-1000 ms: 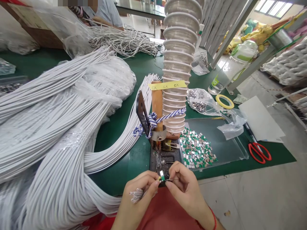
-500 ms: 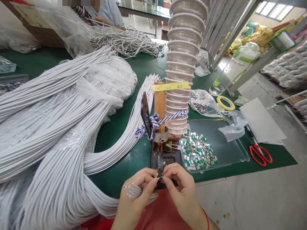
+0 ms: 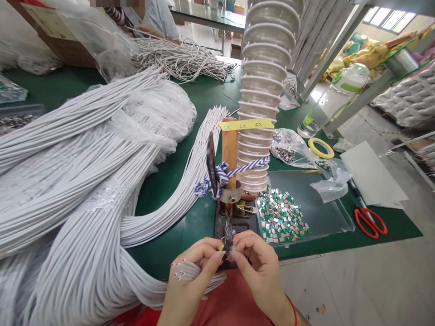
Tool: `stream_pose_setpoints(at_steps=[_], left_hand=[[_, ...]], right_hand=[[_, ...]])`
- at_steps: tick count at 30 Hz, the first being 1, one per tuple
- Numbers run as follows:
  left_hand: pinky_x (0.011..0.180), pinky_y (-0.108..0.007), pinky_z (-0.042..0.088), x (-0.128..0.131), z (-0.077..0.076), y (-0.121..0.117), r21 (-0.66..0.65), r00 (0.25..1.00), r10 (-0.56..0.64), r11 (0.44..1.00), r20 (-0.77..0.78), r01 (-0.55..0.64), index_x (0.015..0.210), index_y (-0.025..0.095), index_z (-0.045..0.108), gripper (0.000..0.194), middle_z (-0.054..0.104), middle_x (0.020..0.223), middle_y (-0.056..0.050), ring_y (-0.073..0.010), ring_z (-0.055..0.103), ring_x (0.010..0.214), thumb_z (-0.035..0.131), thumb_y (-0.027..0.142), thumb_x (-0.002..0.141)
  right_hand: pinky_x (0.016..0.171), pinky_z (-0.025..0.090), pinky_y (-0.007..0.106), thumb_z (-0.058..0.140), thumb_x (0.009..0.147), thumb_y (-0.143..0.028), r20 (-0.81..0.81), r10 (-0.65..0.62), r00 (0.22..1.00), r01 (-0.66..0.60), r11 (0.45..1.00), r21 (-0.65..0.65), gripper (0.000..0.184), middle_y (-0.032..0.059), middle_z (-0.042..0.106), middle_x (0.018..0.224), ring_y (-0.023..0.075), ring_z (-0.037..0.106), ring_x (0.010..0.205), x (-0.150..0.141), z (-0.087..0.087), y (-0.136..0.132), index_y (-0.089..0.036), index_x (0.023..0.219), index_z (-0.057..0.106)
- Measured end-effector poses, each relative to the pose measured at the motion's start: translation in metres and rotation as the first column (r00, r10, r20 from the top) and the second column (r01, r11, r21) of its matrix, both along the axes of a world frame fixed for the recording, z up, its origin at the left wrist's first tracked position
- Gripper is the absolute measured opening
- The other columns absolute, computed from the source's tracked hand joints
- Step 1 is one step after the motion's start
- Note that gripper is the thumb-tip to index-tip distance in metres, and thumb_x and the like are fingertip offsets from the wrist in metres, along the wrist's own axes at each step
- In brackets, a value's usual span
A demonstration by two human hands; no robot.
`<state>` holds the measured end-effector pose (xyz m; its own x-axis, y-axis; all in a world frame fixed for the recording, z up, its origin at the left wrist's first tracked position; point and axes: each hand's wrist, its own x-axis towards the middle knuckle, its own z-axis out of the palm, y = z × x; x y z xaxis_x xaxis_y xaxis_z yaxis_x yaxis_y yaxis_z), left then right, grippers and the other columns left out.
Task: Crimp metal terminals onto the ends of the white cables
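Note:
Several white cables (image 3: 186,270) pass through my left hand (image 3: 197,271), their cut ends poking out over its back. Its thumb and forefinger are pinched together at the tip of the soldering iron, with a small yellow bit between them. My right hand (image 3: 256,267) is closed in a pinch just opposite, on something too small to make out. Between both sets of fingertips comes down the dark tip of a soldering iron (image 3: 230,154), whose wooden handle is clamped upright on a black stand (image 3: 244,225). A blue-and-white cord (image 3: 246,166) is tied round the handle.
Small green-and-metal connector boards (image 3: 282,215) lie heaped on the right. Behind the iron rises a ribbed clear hose (image 3: 267,68). Red-handled scissors (image 3: 370,222), yellow tape (image 3: 321,148) and a bottle (image 3: 335,99) stand further right. Big white cable bundles (image 3: 88,181) cover the left. Another person (image 3: 152,20) sits beyond.
The view has shifted slightly, so the bench things appear a little further right. Both hands keep their pinch; the fingertips now meet closer around the iron's tip.

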<state>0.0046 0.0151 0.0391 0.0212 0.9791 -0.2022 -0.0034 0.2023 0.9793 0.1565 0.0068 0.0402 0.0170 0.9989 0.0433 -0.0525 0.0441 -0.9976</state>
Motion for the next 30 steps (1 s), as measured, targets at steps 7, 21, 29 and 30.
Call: stream_pose_setpoints(at_steps=[7,21,29,30], left_hand=[[0.059,-0.025,0.047,-0.005,-0.014,-0.001,0.026,0.998,-0.048,0.998,-0.043,0.049,0.057,0.018,0.065,0.032,0.071,0.077,-0.006,-0.0188,0.061,0.065,0.066,0.033,0.085],[0.054,-0.024,0.041,-0.002,-0.009,-0.002,0.068,0.999,-0.042,0.997,-0.026,0.044,0.059,0.018,0.064,0.031,0.069,0.079,-0.004,-0.0152,0.055,0.059,0.065,0.03,0.087],[0.054,-0.023,0.039,0.003,-0.001,-0.002,0.038,1.0,0.012,0.999,-0.022,-0.011,0.055,0.018,0.063,0.031,0.069,0.078,-0.003,-0.0156,0.057,0.063,0.066,0.029,0.085],[0.054,-0.023,0.038,0.001,-0.002,-0.002,0.041,1.0,0.015,0.999,-0.023,-0.014,0.055,0.018,0.063,0.031,0.069,0.078,-0.003,-0.0157,0.058,0.063,0.067,0.029,0.084]], right_hand=[[0.053,0.039,0.022,0.057,0.093,-0.017,0.182,-0.036,0.983,0.036,0.999,-0.001,0.012,-0.0018,0.052,0.071,0.0137,0.047,0.06,0.006,-0.006,-0.008,-0.022,0.081,0.056],[0.05,0.033,0.022,0.055,0.094,-0.019,0.177,-0.017,0.984,0.023,0.999,-0.032,0.011,-0.0049,0.045,0.068,0.0124,0.04,0.057,0.008,-0.011,-0.008,-0.022,0.084,0.055],[0.053,0.035,0.021,0.056,0.095,-0.018,0.128,0.0,0.992,0.002,1.0,-0.014,0.012,-0.005,0.046,0.07,0.0118,0.041,0.059,0.01,-0.013,-0.009,-0.022,0.085,0.055],[0.053,0.035,0.021,0.056,0.096,-0.019,0.119,0.0,0.993,0.001,1.0,-0.015,0.012,-0.0049,0.047,0.071,0.0119,0.041,0.059,0.011,-0.015,-0.009,-0.022,0.085,0.055]])
